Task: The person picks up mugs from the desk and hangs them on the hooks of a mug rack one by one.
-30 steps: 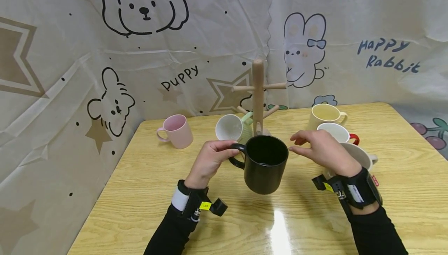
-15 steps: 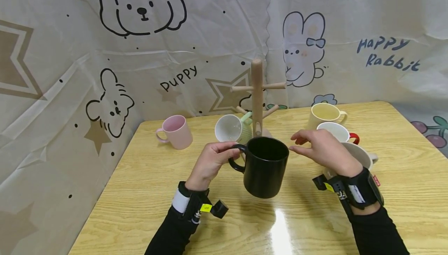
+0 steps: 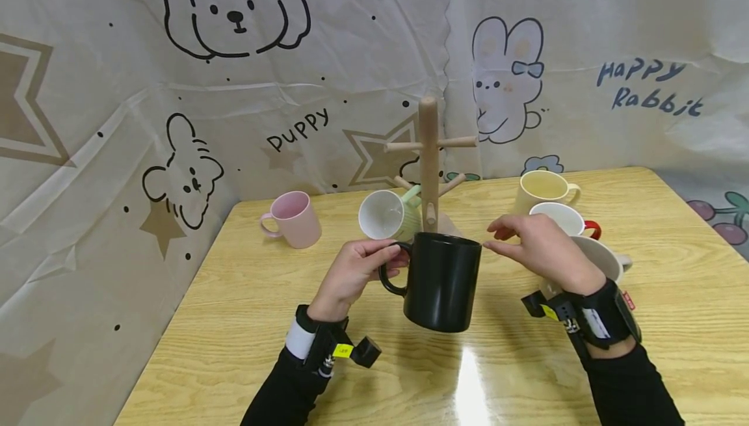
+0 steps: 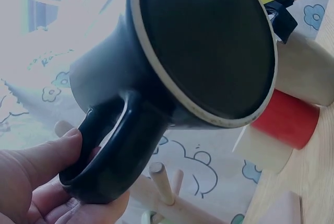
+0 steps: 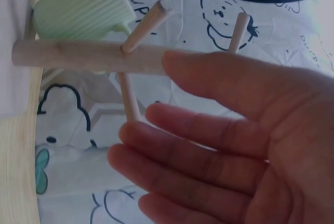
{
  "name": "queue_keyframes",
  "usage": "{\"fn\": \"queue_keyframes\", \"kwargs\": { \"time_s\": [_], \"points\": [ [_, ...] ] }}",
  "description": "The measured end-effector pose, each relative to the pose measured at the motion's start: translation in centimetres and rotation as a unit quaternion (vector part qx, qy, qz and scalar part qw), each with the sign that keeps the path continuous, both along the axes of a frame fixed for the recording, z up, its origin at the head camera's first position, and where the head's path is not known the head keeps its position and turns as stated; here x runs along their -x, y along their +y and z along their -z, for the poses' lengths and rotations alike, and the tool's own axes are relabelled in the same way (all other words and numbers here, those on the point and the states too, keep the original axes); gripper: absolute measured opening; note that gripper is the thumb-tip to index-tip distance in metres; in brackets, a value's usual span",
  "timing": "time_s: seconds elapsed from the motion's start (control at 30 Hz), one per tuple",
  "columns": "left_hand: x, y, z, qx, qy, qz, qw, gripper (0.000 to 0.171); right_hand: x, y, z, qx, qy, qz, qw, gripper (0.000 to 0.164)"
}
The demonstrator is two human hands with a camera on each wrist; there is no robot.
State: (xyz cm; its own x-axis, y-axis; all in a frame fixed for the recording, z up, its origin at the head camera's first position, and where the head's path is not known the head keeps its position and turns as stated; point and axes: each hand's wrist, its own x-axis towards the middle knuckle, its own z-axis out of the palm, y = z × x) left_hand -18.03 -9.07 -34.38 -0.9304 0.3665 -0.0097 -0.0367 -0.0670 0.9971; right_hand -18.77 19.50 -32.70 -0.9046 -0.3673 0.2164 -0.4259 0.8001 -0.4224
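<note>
In the head view my left hand point(image 3: 351, 276) pinches the handle of a black mug point(image 3: 443, 286), held above the table in front of a wooden mug rack point(image 3: 429, 159). The left wrist view shows the mug's dark base with a pale rim, and my thumb and fingers round its handle point(image 4: 117, 153). To the right of the mug, my right hand point(image 3: 541, 250) hovers with fingers slightly bent and nothing in them. Its palm and loose fingers show in the right wrist view. A green mug point(image 3: 389, 214) hangs tilted at the rack's left side.
A pink mug point(image 3: 295, 220) stands at the back left of the table point(image 3: 234, 322). On the right are a yellow mug point(image 3: 541, 193), a white mug with a red handle point(image 3: 556, 216) and a beige mug point(image 3: 599, 257), partly behind my right hand. Patterned cloth hangs behind.
The black mug has dipped slightly and tilted, so its inside shows less and its side more. My left hand still holds the handle; my right hand has barely moved.
</note>
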Motion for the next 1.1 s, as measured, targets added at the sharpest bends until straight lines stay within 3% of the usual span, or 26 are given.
{"fn": "queue_keyframes", "kwargs": {
  "time_s": [0.1,0.2,0.27,0.43,0.53,0.67,0.87,1.1],
  "points": [
    [0.0,0.0,0.0,-0.003,0.003,-0.004,1.0000,0.034,-0.1,-0.1,-0.3,0.037,-0.027,0.012,0.999,0.029],
    [0.1,0.0,0.0,-0.007,0.004,-0.011,0.9999,0.035,-0.3,-0.3,-0.7,0.122,-0.079,0.009,0.989,0.038],
    [0.1,-0.1,0.0,-0.010,0.003,-0.014,0.9998,0.035,-0.6,-0.4,-1.0,0.201,-0.130,-0.015,0.971,0.043],
    [0.1,-0.1,-0.1,-0.015,-0.003,-0.023,0.9996,0.035,-1.4,-1.1,-1.3,0.343,-0.230,-0.099,0.905,0.051],
    [0.1,-0.2,-0.1,-0.017,-0.006,-0.027,0.9995,0.035,-1.9,-2.0,-1.2,0.378,-0.246,-0.120,0.884,0.060],
    [0.1,-0.2,-0.3,-0.020,-0.013,-0.032,0.9992,0.035,-2.6,-3.6,-0.9,0.419,-0.260,-0.105,0.864,0.072],
    [0.1,0.0,-0.3,-0.023,-0.019,-0.043,0.9986,0.033,-3.4,-5.6,-0.3,0.452,-0.288,-0.071,0.841,0.082],
    [0.1,0.2,0.0,-0.017,-0.002,-0.034,0.9993,0.035,-3.9,-7.2,0.1,0.478,-0.287,-0.011,0.830,0.083]
  ]
}}
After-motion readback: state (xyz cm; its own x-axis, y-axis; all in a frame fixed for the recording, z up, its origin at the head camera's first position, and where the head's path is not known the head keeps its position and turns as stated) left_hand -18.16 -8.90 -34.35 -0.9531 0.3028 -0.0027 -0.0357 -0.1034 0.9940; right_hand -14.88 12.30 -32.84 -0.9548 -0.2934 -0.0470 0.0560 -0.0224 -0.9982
